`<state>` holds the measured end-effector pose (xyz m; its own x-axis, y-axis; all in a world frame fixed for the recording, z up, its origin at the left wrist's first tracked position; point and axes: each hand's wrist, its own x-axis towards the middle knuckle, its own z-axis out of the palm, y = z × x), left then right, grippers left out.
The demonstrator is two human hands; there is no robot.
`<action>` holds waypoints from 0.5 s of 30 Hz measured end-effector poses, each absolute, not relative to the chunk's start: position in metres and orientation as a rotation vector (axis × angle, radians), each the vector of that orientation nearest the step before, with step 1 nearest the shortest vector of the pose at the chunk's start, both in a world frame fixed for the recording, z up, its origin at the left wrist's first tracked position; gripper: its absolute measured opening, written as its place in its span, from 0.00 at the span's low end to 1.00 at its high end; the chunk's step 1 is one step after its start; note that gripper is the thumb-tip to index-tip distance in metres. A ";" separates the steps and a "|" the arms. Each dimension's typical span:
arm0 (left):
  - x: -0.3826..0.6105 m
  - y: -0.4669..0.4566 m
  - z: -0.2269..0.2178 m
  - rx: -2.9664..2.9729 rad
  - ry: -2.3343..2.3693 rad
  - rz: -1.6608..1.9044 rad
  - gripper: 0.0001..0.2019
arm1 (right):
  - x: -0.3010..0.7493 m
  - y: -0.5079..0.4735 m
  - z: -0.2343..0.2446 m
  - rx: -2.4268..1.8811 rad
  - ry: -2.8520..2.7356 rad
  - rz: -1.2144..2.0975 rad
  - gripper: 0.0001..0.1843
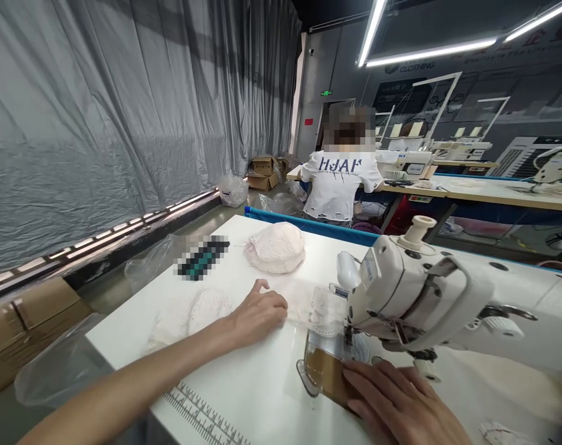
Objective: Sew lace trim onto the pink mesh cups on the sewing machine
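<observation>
While the left hand (pixel 259 313) half-curls at the lace fabric (pixel 325 309), its grip cannot be determined. The right hand (pixel 399 395) rests, fingers extended, on the brown plate (pixel 323 369).

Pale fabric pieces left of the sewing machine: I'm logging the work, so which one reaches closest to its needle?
The lacy piece between the left hand and the machine; the rounded piece lies farther back, other fabric left of that hand.

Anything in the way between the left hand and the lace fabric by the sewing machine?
Nothing visible. The left hand has its fingers right at the left end of the lace fabric. The sewing machine stands at the fabric's other end, not between them.
</observation>
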<state>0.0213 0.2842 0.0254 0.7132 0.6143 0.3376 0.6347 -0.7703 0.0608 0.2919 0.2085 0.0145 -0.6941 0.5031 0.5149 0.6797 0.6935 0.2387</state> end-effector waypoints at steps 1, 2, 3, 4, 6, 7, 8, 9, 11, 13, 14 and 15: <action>0.017 0.281 0.025 -2.843 -1.041 -0.522 0.04 | 0.288 0.208 0.019 -0.919 -2.523 -0.534 0.15; 0.014 0.277 0.024 -2.830 -1.030 -0.519 0.08 | 0.283 0.207 0.023 -0.921 -2.535 -0.481 0.14; 0.014 0.270 0.023 -2.815 -1.008 -0.516 0.10 | 0.276 0.206 0.027 -0.921 -2.529 -0.430 0.13; 0.015 0.263 0.022 -2.800 -0.984 -0.510 0.11 | 0.268 0.205 0.030 -0.916 -2.515 -0.383 0.12; 0.018 0.244 0.021 -2.779 -0.944 -0.486 0.13 | 0.248 0.203 0.033 -0.910 -2.460 -0.288 0.14; 0.019 0.233 0.023 -2.787 -0.943 -0.470 0.13 | 0.239 0.202 0.034 -0.915 -2.441 -0.210 0.13; 0.019 0.222 0.025 -2.814 -0.956 -0.455 0.12 | 0.231 0.200 0.034 -0.926 -2.442 -0.110 0.12; 0.017 0.210 0.029 -2.864 -0.993 -0.452 0.12 | 0.224 0.198 0.035 -0.942 -2.456 -0.009 0.09; 0.011 0.187 0.039 -3.044 -1.152 -0.515 0.09 | 0.216 0.189 0.038 -1.005 -2.480 0.242 0.06; 0.003 0.165 0.050 -3.334 -1.422 -0.642 0.05 | 0.218 0.177 0.045 -1.120 -2.472 0.649 0.03; -0.001 0.154 0.054 -3.492 -1.581 -0.719 0.04 | 0.221 0.169 0.050 -1.173 -2.423 0.900 0.01; -0.003 0.145 0.057 -3.639 -1.743 -0.788 0.07 | 0.224 0.161 0.055 -1.204 -2.343 1.176 0.01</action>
